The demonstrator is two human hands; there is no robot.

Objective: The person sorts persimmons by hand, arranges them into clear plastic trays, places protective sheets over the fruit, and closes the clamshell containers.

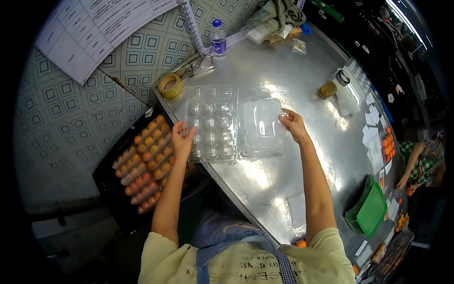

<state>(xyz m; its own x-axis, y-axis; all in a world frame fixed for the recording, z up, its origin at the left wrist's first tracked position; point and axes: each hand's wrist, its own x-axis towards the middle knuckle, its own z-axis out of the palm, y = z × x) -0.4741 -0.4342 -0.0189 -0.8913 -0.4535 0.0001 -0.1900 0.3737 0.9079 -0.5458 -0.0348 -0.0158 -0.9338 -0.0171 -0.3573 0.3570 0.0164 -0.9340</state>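
An opened clear plastic clamshell tray (pixel 213 124) spans the space between my two hands over the metal table. Its left half has rows of round cups, with nothing in them; the right half is a flat lid (pixel 263 127). My left hand (pixel 182 138) pinches the outer edge of the cupped half. At the lid's outer edge, my right hand (pixel 294 124) grips the rim between thumb and fingers. Whether the tray rests on the metal or hangs just above it I cannot tell.
A black crate (pixel 116 189) of packed orange fruit stands at left. Tape (pixel 170 85) and a water bottle (pixel 218 40) sit at the table's back corner. Rightward are a jar (pixel 327 90), a green basket (pixel 371 209), loose oranges (pixel 388 144) and another person's arm (pixel 410 165).
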